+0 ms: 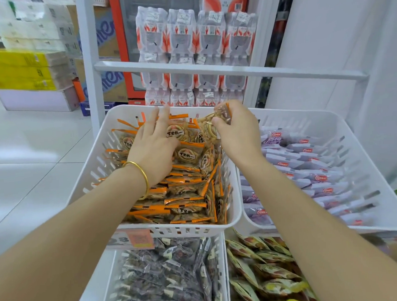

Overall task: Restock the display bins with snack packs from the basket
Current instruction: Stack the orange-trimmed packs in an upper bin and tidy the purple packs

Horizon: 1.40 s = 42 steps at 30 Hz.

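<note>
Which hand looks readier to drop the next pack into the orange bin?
The right hand: it pinches an orange snack pack over the bin. The left hand rests flat, fingers spread, on the packs.

Open room above my orange-pack bin (pixel 185 227); the white crossbar (pixel 212 70) limits reach on the far side.

White tiled floor (pixel 33 144), stacked cartons (pixel 25 69), white wall (pixel 338 41).

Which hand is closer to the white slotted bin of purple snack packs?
Right. The right hand, pinching an orange-edged snack pack, is just left of the white slotted bin of purple packs. The left hand rests on packs in the neighbouring white bin, farther left.
</note>
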Each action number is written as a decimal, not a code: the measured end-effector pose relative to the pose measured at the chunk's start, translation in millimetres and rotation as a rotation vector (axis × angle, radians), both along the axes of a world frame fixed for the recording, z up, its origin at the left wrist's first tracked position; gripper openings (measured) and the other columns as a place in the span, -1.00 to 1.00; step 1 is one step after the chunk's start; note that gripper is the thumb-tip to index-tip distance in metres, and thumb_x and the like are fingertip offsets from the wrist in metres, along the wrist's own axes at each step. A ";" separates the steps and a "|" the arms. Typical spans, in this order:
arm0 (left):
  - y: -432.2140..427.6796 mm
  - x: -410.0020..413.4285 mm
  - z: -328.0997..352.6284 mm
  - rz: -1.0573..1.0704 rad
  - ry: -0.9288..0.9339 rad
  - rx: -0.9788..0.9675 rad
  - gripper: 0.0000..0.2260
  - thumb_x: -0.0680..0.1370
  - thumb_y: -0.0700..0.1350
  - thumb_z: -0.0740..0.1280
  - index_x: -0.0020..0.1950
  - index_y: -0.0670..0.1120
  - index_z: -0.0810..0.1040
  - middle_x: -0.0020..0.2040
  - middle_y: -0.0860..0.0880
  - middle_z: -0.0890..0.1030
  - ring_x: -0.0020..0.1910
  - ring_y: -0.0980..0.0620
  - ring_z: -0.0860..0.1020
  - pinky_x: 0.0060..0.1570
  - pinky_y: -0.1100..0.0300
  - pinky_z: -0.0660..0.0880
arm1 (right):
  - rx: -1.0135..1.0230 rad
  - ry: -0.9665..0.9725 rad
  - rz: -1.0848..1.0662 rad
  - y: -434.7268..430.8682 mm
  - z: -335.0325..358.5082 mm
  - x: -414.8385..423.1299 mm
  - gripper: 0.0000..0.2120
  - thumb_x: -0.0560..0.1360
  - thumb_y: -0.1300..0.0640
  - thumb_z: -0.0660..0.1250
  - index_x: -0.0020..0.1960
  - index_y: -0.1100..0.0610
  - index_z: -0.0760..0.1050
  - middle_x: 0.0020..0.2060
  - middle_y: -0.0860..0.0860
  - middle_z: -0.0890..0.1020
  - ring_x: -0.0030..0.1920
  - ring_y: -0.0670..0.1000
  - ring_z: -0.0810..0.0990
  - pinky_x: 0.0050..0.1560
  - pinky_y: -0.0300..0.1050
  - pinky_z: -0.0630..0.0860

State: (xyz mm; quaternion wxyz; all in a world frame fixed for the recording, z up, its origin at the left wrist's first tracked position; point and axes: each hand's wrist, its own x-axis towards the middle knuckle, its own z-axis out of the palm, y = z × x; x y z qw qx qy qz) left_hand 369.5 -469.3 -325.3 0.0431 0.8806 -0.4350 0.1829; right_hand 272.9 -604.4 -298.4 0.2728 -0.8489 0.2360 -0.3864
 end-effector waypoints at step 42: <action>-11.9 9.9 4.2 -0.099 0.179 0.009 -0.53 0.49 -0.36 0.14 0.34 -0.04 0.45 0.38 -0.01 0.38 0.39 -0.06 0.29 0.35 0.02 0.29 | -0.522 0.494 -0.118 19.9 4.7 25.5 -0.79 0.49 0.40 0.19 -0.18 0.11 0.32 -0.26 0.03 0.38 -0.18 0.11 0.41 -0.16 -0.09 0.28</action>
